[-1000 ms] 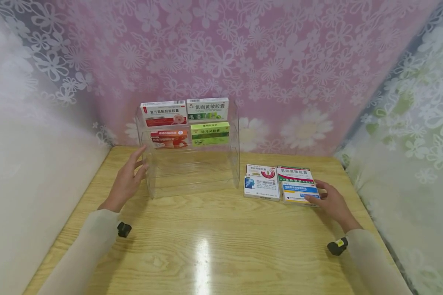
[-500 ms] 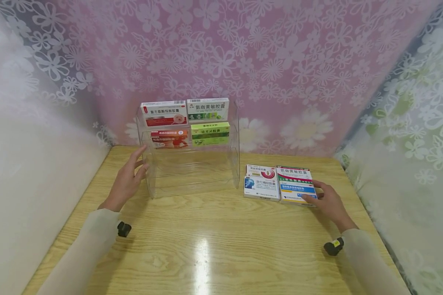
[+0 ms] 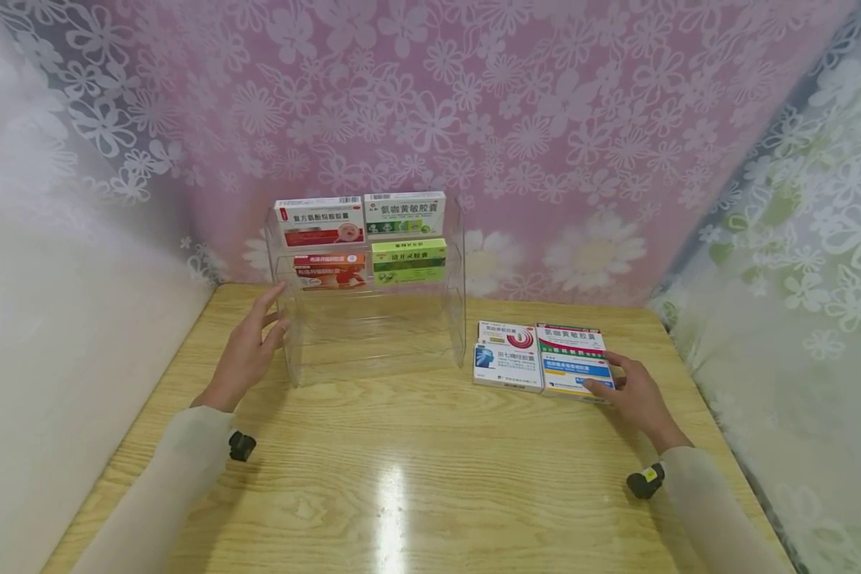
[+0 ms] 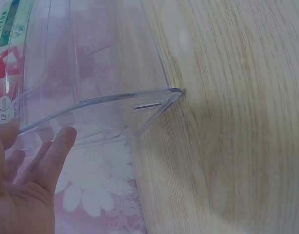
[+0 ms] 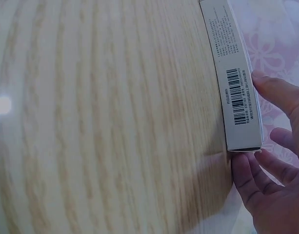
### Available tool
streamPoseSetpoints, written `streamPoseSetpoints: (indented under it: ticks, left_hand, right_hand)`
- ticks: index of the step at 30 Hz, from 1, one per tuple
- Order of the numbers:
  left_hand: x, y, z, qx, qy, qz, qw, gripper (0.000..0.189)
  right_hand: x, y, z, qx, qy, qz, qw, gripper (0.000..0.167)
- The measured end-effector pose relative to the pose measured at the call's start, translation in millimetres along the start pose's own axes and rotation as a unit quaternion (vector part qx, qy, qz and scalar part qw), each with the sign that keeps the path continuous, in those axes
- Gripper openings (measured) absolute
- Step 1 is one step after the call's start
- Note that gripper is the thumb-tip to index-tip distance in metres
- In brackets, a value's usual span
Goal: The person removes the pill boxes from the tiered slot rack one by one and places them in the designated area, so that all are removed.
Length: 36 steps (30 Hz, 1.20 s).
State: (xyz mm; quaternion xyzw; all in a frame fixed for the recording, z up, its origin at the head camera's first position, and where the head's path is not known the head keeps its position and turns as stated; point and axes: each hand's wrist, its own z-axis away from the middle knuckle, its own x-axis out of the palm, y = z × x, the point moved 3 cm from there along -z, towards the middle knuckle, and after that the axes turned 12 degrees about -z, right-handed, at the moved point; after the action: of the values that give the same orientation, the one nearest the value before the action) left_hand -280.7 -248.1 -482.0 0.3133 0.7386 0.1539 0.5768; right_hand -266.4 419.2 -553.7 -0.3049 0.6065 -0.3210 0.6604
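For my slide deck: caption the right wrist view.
A right hand holds one end of a medicine carton, barcode showing, on a wood-grain table.

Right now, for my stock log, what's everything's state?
Clear tiered rack: partly filled
Upper-left capsule box: racked
Upper-right capsule box: racked
Orange capsule box: racked
Green capsule box: racked
Red-swirl capsule box: flat
Green-striped capsule box: flat
Blue-logo capsule box: flat
Blue-striped capsule box: flat
Right hand: touching that box
Left hand: at rack's side
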Motion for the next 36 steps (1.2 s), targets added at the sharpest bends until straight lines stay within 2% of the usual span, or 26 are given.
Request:
streamPoseSetpoints:
  ticks: [4,7,11,16,25,32,36]
  left_hand:
    - [-0.1,-2.4,0.8,0.0,0.0,0.003,1.0,0.071]
    - [-0.3,-3.6,-1.5,0.0,0.001,0.003,1.0,0.07]
    - [-1.2,-2.2,-4.3,0.001,0.003,-0.002,1.0,0.068]
    - [-2.3,1.2,-2.1,0.001,0.004,-0.002,1.0,0.071]
    - [-3.3,5.5,1.1,-0.005,-0.001,0.002,1.0,0.072]
    - [-3.7,6.3,0.5,0.001,0.003,0.001,1.0,0.072]
    - [-3.7,4.6,0.4,0.001,0.003,0.002,1.0,0.072]
  right_hand:
    - [-3,-5,-2.1,-0.014,0.02,0.02,0.9995,0.087]
    - [-10,-17,-4.3,-0.043,0.042,0.029,0.9978,0.081]
    - [-15,-46,-10.8,-0.1,0.06,0.013,0.9931,0.07]
    - [-11,-92,-25.1,-0.153,0.065,-0.011,0.9861,0.062]
    - [14,-183,-56.9,-0.212,0.05,-0.045,0.9749,0.055]
    - [46,-249,-67.4,-0.257,0.016,-0.086,0.9624,0.047]
    - [67,-285,-69.6,-0.278,-0.015,-0.089,0.9563,0.046]
